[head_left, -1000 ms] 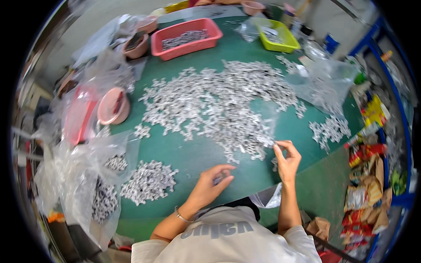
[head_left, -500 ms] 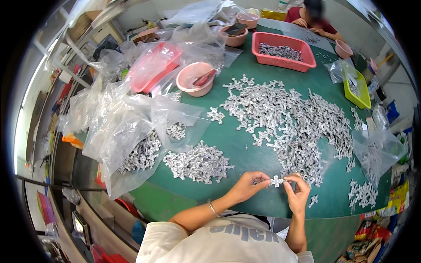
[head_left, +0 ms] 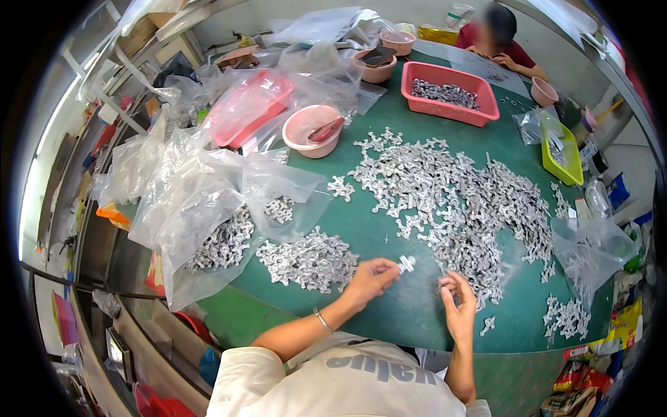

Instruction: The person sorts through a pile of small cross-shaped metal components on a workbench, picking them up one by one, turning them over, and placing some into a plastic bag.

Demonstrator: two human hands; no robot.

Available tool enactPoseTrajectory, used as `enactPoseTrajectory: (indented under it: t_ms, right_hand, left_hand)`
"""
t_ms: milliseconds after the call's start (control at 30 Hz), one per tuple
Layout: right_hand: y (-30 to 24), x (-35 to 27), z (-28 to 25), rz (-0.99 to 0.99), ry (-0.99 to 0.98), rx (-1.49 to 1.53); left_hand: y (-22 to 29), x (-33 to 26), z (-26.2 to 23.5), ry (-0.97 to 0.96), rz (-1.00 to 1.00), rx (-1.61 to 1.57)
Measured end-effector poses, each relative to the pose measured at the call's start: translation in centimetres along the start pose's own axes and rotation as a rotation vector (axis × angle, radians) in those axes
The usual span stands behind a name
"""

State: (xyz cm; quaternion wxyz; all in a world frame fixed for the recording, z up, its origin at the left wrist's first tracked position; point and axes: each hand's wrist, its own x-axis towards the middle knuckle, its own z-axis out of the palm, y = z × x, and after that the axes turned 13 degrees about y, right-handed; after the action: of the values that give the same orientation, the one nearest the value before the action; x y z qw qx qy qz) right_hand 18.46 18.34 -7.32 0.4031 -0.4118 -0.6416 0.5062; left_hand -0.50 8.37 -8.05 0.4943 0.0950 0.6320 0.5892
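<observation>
A small silver cross-shaped metal piece is pinched by one arm between the fingertips of my left hand, raised over the green table. That hand is just right of a smaller heap of similar silver pieces. At the lower left edge of the large heap of metal pieces is my right hand. Its fingers are bent, and the thumb stands a little apart from them. One loose piece lies on the table beside my right wrist.
Clear plastic bags cover the left side. A pink bowl holds red-handled pliers. Farther back stand a pink tray of metal parts and a yellow-green basket. A co-worker sits at the far right.
Both hands held the cross-shaped piece at its two ends before. My right hand has let go, and my left hand has carried it left and farther from me.
</observation>
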Motion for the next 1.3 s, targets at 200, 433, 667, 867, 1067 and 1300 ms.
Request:
enactPoseTrajectory:
  t_ms: [200,433,667,867,1067,1300]
  right_hand:
    - [-0.3,-0.6,-1.1,0.157,-0.048,-0.07]
    - [2.5,2.0,-10.7,-0.03,0.65,-0.148]
    - [7.3,2.2,-15.3,-0.003,0.639,-0.79]
    - [9.6,1.6,-16.3,-0.181,0.628,-0.902]
    - [10.2,1.5,-17.2,-0.107,0.677,-0.794]
    - [5.3,1.4,-12.4,-0.182,0.702,-0.987]
  left_hand:
    - [-1.8,-1.1,5.0,-0.279,0.031,0.134]
    - [-1.8,-1.5,5.4,-0.293,-0.129,0.037]
    - [-2.2,-2.0,3.1,-0.254,-0.196,-0.08]
    - [-2.2,-2.6,2.6,-0.26,-0.188,-0.094]
    - [-2.3,-2.6,1.8,-0.263,-0.169,-0.084]
    - [-2.1,-2.9,1.0,-0.293,-0.179,-0.025]
